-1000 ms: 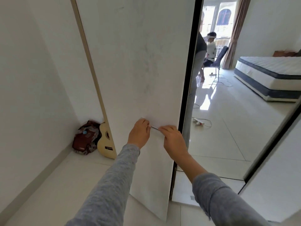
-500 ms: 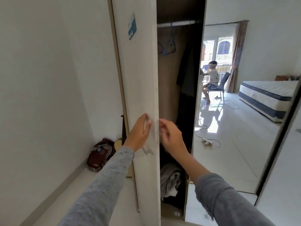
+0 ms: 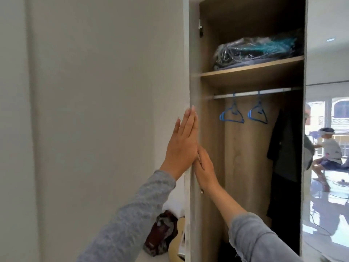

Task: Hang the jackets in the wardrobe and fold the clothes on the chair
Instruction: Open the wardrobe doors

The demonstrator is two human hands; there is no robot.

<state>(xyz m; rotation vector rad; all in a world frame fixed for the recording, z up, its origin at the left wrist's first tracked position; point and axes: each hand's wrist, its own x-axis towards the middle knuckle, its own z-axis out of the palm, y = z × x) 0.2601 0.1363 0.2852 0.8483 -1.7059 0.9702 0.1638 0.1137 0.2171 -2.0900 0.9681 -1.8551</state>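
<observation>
The wardrobe stands open in front of me, its white door (image 3: 187, 53) swung out edge-on. My left hand (image 3: 182, 145) lies flat with straight fingers against the door's outer face. My right hand (image 3: 204, 167) presses flat on the door's inner side, just below the left. Inside, a metal rail (image 3: 251, 93) carries two empty blue hangers (image 3: 232, 115) (image 3: 257, 114). A dark jacket (image 3: 283, 146) hangs at the right end of the rail. The chair with clothes is out of view.
A plastic-wrapped bundle (image 3: 258, 51) lies on the wooden shelf (image 3: 251, 69) above the rail. A ukulele (image 3: 176, 246) and a red bag (image 3: 161, 233) sit on the floor at left by the white wall. Beyond the wardrobe at right, a person (image 3: 329, 154) sits on a chair.
The door has swung from shut to fully open, exposing the shelf, rail and hangers. Both hands left the handle and now lie flat on the door's two sides. My view has tilted upward.
</observation>
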